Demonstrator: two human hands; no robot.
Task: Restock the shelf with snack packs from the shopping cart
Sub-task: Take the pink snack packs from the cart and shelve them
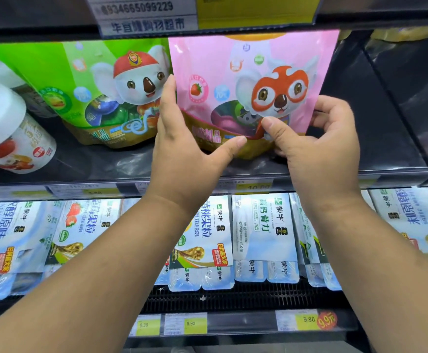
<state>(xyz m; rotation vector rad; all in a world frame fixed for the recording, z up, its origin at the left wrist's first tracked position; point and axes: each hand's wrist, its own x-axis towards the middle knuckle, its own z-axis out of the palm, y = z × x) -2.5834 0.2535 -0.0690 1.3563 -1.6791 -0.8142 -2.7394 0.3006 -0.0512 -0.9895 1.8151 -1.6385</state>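
Note:
A pink snack pack (253, 72) with a cartoon koala stands upright on the dark shelf (376, 138), held from both sides. My left hand (182, 146) grips its lower left edge, fingers up along the side and thumb across the front bottom. My right hand (317, 138) pinches the lower right part, thumb on the front and fingers curled behind. A green koala snack pack (85, 82) leans on the same shelf just to the left, close to the pink one. The shopping cart is out of view.
White yoghurt-style cups (11, 138) lie at the far left of the shelf. To the right of the pink pack the shelf is bare and dark. Below, a lower shelf holds several blue-white pouches (264, 235) behind yellow price tags (307, 319). A price-label strip (146, 16) hangs overhead.

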